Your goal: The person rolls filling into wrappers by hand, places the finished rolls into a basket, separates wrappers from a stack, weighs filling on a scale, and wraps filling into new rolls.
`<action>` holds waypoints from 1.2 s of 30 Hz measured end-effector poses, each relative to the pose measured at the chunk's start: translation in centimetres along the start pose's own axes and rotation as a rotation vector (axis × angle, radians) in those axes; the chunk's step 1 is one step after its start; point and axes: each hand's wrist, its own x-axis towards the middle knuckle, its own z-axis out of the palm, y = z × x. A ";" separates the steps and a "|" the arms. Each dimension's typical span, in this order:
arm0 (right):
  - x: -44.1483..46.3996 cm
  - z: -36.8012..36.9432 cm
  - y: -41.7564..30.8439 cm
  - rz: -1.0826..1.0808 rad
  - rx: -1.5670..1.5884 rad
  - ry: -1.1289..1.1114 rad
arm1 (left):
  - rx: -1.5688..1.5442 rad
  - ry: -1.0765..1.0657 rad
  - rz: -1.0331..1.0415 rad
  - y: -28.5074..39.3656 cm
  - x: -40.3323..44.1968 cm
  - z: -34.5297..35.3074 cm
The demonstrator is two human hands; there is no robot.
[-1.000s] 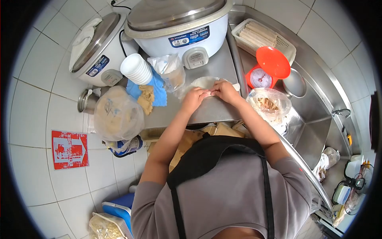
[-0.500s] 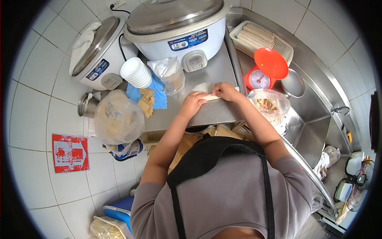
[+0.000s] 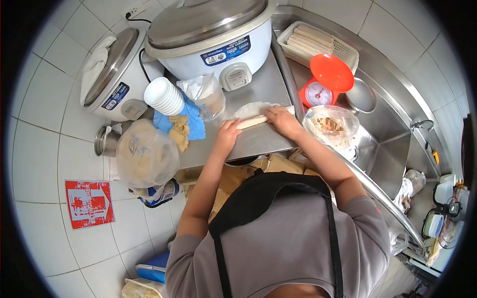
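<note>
A long, pale, partly rolled spring roll (image 3: pixel 252 121) lies on the steel counter, with a flat, thin part of its wrapper (image 3: pixel 254 108) spread behind it. The fingers of my left hand (image 3: pixel 229 134) are curled over the roll's left end. Over its right part, my right hand (image 3: pixel 282 120) is bent with fingers closed on it. Both thumbs are mostly hidden. What is inside the roll cannot be seen. Similar finished rolls (image 3: pixel 310 39) lie in a white plastic basket (image 3: pixel 352 58) at the back right.
Two rice cookers (image 3: pixel 226 49) stand behind. Left of my hands are stacked white cups (image 3: pixel 164 97), a blue cloth (image 3: pixel 195 121), a clear bag (image 3: pixel 208 97) and a large bag of wrappers (image 3: pixel 147 154). To the right are a red scale (image 3: pixel 320 93), a bag of filling (image 3: pixel 330 125) and a sink (image 3: pixel 385 131).
My hands have moved apart, from close together at the middle toward the roll's two ends. More of the roll shows between them. The whole view has shifted slightly.
</note>
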 end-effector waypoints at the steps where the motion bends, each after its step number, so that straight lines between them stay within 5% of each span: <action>1: -0.5 -0.6 0.3 0.030 -0.014 -0.008 | -0.006 0.016 -0.012 -0.1 -0.5 -0.3; 6: -2.1 -6.1 1.5 0.158 -0.054 0.108 | 0.049 0.043 -0.034 -0.1 -1.3 -1.2; 9: -4.4 -13.0 3.6 0.373 -0.155 0.448 | 0.073 0.041 -0.046 0.6 -1.2 -1.2; 13: -10.9 -17.1 12.5 1.105 -0.595 0.278 | 0.127 0.038 -0.025 0.2 -1.1 -0.9; 16: -14.9 -14.6 19.7 1.259 -0.663 0.029 | 0.120 0.037 -0.027 0.6 -1.1 -1.0; 20: -14.9 -14.9 19.8 1.230 -0.623 -0.288 | 0.138 0.041 -0.015 0.7 -1.3 -1.1; 24: -12.6 -17.6 16.9 1.293 -0.417 0.275 | 0.145 0.070 0.008 0.9 -1.1 -1.3; 26: -11.3 -18.4 13.9 1.105 0.072 0.713 | 0.150 0.092 0.018 1.0 -1.2 -1.4; 28: -8.0 -17.6 9.2 0.893 0.323 0.729 | 0.162 0.099 0.021 1.4 -1.0 -1.6; 29: -5.3 -16.4 6.3 0.961 0.455 0.640 | 0.162 0.096 0.013 1.1 -1.2 -1.4; 31: -1.8 -10.1 4.1 0.602 0.523 0.486 | 0.166 0.099 0.011 1.2 -1.2 -1.4; 32: 0.1 -6.0 3.9 0.457 0.340 0.234 | 0.164 0.102 0.014 1.2 -1.3 -1.5; 34: 3.6 -3.2 -2.3 0.601 0.319 -0.129 | 0.173 0.099 0.001 1.3 -1.4 -1.5; 36: 5.1 0.4 -5.5 0.370 -0.018 -0.304 | 0.180 0.093 -0.010 1.1 -1.4 -1.5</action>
